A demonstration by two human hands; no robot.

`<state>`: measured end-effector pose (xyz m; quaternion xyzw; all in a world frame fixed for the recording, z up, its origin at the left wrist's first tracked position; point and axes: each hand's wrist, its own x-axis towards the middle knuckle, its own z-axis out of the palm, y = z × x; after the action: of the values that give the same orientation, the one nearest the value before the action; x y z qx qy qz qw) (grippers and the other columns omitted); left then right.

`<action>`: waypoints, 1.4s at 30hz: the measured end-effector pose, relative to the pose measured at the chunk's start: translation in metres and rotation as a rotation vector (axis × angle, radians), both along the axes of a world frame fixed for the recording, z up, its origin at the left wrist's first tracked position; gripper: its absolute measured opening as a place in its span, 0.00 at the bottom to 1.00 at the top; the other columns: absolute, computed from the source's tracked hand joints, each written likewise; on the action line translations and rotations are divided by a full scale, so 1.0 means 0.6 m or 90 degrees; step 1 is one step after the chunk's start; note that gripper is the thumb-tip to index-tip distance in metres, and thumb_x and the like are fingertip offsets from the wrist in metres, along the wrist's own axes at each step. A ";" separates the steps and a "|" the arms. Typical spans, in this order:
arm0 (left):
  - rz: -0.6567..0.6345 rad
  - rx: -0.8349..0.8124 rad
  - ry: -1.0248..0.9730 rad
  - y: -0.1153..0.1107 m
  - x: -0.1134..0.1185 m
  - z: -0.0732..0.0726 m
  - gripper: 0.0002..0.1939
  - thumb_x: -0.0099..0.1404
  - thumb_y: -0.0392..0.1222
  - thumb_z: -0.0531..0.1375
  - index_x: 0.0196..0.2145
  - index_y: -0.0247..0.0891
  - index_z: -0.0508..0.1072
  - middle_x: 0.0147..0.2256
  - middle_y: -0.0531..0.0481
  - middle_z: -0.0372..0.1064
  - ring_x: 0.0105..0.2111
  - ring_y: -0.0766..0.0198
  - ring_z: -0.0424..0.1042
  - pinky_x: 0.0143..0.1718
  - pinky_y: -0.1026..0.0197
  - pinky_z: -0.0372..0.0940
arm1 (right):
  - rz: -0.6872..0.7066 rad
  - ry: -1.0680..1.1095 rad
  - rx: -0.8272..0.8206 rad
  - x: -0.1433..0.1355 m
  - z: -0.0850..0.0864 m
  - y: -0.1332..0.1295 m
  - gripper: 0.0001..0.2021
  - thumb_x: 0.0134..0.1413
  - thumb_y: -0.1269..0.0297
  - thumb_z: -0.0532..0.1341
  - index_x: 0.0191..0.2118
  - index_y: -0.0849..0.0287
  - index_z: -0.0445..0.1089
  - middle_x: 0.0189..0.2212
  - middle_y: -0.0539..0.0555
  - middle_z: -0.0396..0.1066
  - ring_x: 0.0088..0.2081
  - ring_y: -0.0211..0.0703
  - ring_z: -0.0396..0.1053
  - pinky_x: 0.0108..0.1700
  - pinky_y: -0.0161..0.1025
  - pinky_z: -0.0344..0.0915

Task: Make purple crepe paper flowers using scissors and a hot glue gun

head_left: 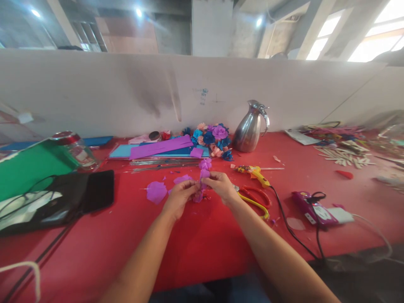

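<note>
Over the middle of the red table, a small purple paper piece [204,173] is pinched between my two hands. My left hand [180,195] has its thumb and fingers pressed together at the lower left side of the piece. From the right, my right hand [221,185] grips its upper part with thumb and forefinger. Purple paper petals [156,192] lie left of my left hand, and a ruffled purple flower [205,163] sits just beyond my fingers. More purple paper shows below my fingertips, partly hidden.
Behind are paper flowers [217,136], a purple strip [160,147] and a steel jug [249,128]. To the right are a yellow glue gun [260,176], pliers [255,202] and a purple power strip [315,210]. A phone [98,191] and a jar [77,151] stand left.
</note>
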<state>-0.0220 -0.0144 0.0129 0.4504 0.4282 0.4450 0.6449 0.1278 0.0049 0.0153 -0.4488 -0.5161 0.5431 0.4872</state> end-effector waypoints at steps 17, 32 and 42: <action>0.028 -0.032 0.029 0.004 -0.003 -0.002 0.17 0.40 0.50 0.71 0.22 0.34 0.77 0.20 0.51 0.69 0.22 0.67 0.65 0.28 0.63 0.59 | 0.001 0.012 -0.010 -0.001 0.000 -0.001 0.07 0.36 0.62 0.60 0.20 0.59 0.67 0.18 0.47 0.66 0.23 0.34 0.60 0.29 0.33 0.57; 0.096 -0.061 0.009 0.002 0.000 0.004 0.17 0.34 0.47 0.73 0.20 0.35 0.76 0.21 0.52 0.70 0.22 0.69 0.64 0.26 0.65 0.59 | 0.022 0.020 -0.013 0.000 0.000 -0.003 0.08 0.37 0.60 0.64 0.23 0.61 0.71 0.20 0.48 0.70 0.24 0.35 0.63 0.31 0.34 0.60; 0.019 -0.080 0.012 0.003 -0.010 0.009 0.18 0.39 0.50 0.72 0.25 0.35 0.79 0.25 0.49 0.73 0.24 0.67 0.66 0.28 0.64 0.58 | 0.012 0.042 -0.017 0.003 0.006 -0.006 0.08 0.37 0.61 0.64 0.19 0.59 0.69 0.18 0.49 0.70 0.23 0.35 0.63 0.31 0.35 0.59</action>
<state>-0.0281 -0.0125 0.0183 0.4068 0.4680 0.4222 0.6613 0.1294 0.0015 0.0192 -0.4324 -0.4966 0.5690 0.4926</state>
